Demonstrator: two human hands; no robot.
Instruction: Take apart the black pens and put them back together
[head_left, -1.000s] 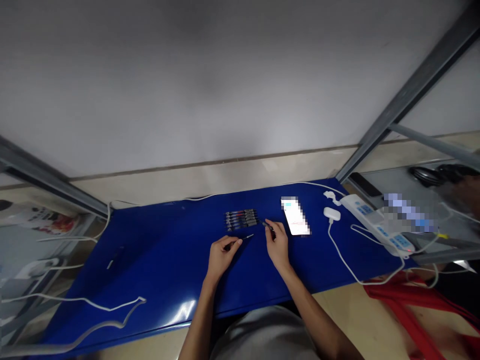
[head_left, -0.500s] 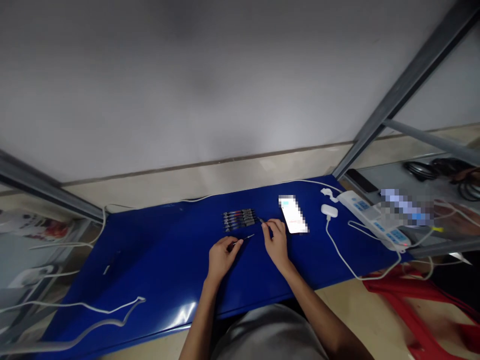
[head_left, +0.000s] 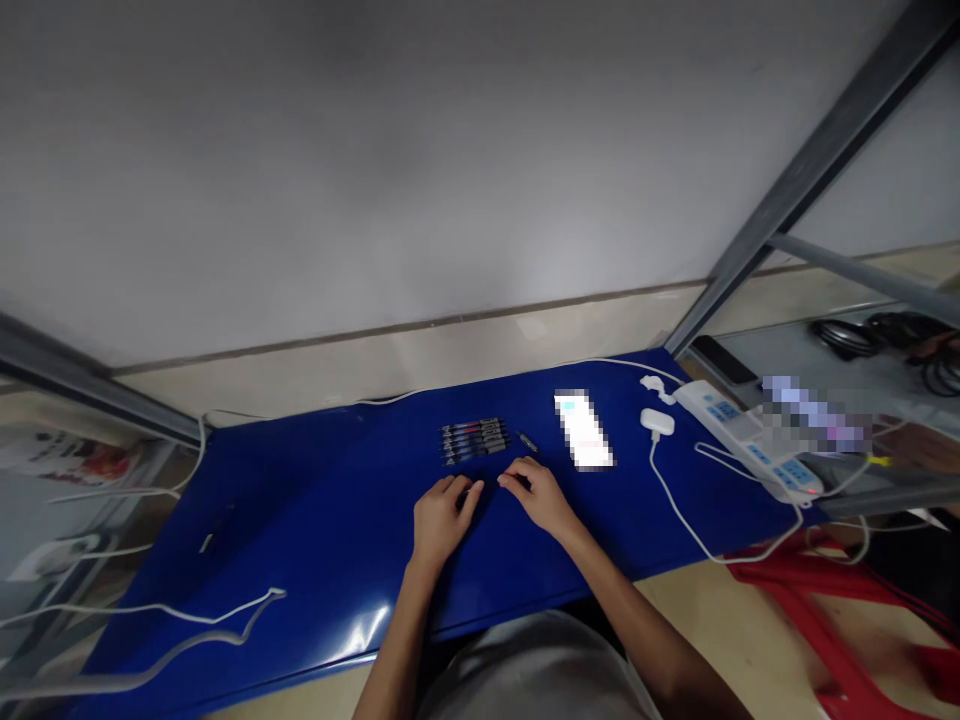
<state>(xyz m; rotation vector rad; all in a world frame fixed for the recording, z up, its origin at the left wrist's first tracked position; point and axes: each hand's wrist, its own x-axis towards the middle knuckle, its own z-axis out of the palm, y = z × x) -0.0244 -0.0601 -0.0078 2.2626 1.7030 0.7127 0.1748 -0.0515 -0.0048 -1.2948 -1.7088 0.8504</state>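
My left hand [head_left: 441, 518] is closed in a pinch over the blue table. Half a second ago a thin pen refill stuck out of it; now the refill barely shows. Facing it, my right hand [head_left: 538, 497] is closed too, thumb and finger pinched close to the left fingertips. A small pale spot shows at that pinch, too small to make out. Just beyond both hands lies a row of several dark pens [head_left: 474, 440], side by side. A short dark pen barrel [head_left: 527, 441] lies apart, between the row and a lit phone [head_left: 583, 430].
On the right are a white earbud case [head_left: 657, 421] on a cable and a white power strip [head_left: 750, 440]. White cables [head_left: 172, 612] cross the table's left end. A dark pen-like item [head_left: 217, 528] lies there. Metal posts [head_left: 802, 180] flank the table; a red stool [head_left: 817, 620] stands right.
My right hand has let go of the pen barrel, which now lies on the table. It has moved left and toward me, to the left fingertips. The left hand has hardly moved.
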